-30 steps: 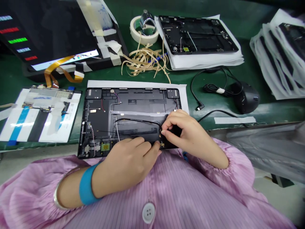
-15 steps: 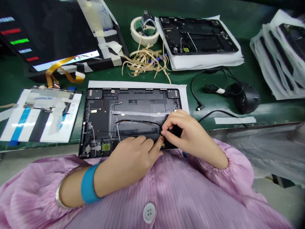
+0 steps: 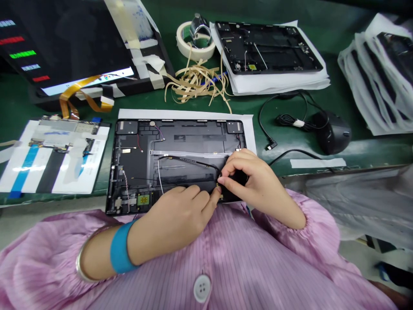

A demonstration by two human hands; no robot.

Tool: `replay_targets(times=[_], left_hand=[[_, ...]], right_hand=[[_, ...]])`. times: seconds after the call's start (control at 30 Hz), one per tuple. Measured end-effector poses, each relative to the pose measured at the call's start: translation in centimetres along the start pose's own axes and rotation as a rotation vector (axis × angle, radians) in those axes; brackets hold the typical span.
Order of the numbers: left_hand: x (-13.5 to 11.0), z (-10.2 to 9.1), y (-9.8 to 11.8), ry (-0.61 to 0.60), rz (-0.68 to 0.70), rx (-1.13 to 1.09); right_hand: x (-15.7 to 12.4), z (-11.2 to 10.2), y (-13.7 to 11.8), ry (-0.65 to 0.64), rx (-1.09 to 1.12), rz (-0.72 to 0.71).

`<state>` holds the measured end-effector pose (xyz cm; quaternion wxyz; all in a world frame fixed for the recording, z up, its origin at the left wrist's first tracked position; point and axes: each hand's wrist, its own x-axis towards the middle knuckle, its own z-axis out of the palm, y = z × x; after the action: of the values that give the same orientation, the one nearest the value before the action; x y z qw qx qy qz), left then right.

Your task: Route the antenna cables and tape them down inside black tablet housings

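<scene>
An open black tablet back shell (image 3: 180, 142) lies on white paper at the table's near edge, with thin wires and a small green board inside. My left hand (image 3: 176, 215) rests curled on its lower edge, forefinger tip pressing near the lower right corner. My right hand (image 3: 250, 181) pinches the end of a thin black cable (image 3: 190, 161) at that same corner. The cable arcs leftward across the shell. What lies under the fingertips is hidden.
A circuit board on a paper sheet (image 3: 54, 150) lies at the left. A taped dark screen (image 3: 74, 47) stands at the back left. A tape roll (image 3: 195, 41), tan strips (image 3: 193, 82), a second shell on a paper stack (image 3: 267, 47), a mouse (image 3: 334, 131) and bagged parts (image 3: 383, 64) lie behind and right.
The black cable's arc has flattened and shifted slightly up and right as my right hand tugged its end. Both hands stay at the shell's lower right corner.
</scene>
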<state>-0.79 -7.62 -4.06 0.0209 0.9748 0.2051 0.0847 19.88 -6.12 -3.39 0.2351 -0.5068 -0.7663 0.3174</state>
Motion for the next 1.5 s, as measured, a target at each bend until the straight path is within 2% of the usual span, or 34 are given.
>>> replay_targets(times=[0.33, 1.5], left_hand=[[0.04, 0.11, -0.11, -0.01, 0.008, -0.002], [0.15, 0.44, -0.63, 0.02, 0.008, -0.08]], right_hand=[[0.05, 0.25, 0.03, 0.019, -0.026, 0.01], [0.22, -0.18, -0.26, -0.054, -0.074, 0.014]])
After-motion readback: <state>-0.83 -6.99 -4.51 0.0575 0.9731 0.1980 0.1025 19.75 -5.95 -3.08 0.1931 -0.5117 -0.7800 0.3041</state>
